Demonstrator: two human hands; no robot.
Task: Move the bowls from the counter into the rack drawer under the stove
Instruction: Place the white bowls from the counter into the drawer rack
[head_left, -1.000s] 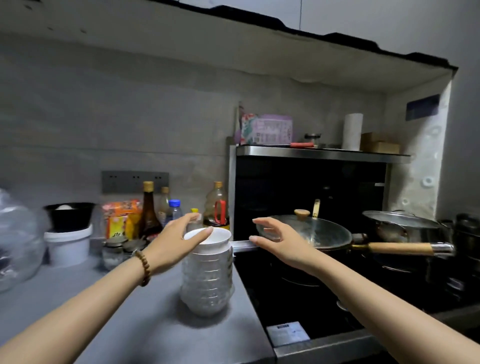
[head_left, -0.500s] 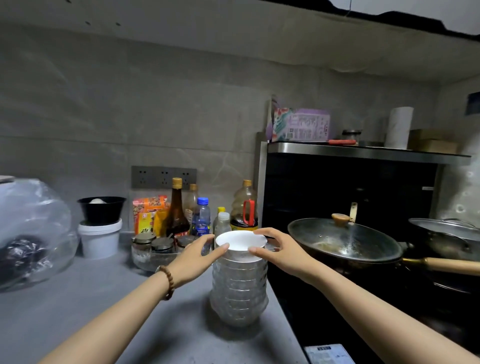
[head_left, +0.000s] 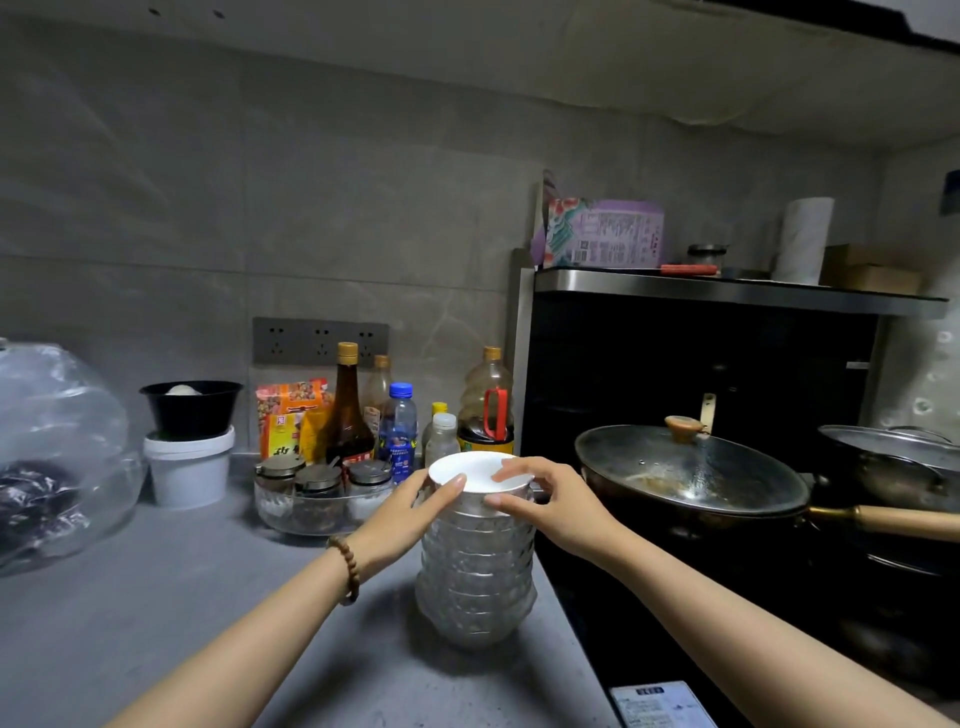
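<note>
This was a home kitchen. A grey counter (head_left: 156, 613) ran along a tiled wall, with sauce and oil bottles (head_left: 347, 410) and lidded seasoning jars (head_left: 317, 480) crowded at centre frame below a row of wall sockets (head_left: 320, 340). At right stood a black stove (head_left: 675, 597) carrying a lidded wok (head_left: 691, 473), with a paper towel roll (head_left: 802, 240) on the ledge at upper right.

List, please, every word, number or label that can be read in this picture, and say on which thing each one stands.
No text can be read with certainty.
Orange snack packet: large characters, too blurred to read.
Purple box on the stove hood: dense small print, unreadable.
Blue-capped bottle: label blurred.
Oil bottle: label blurred.
White sticker at the stove's front edge: print too small.
Stack of bowls: no markings.
</note>
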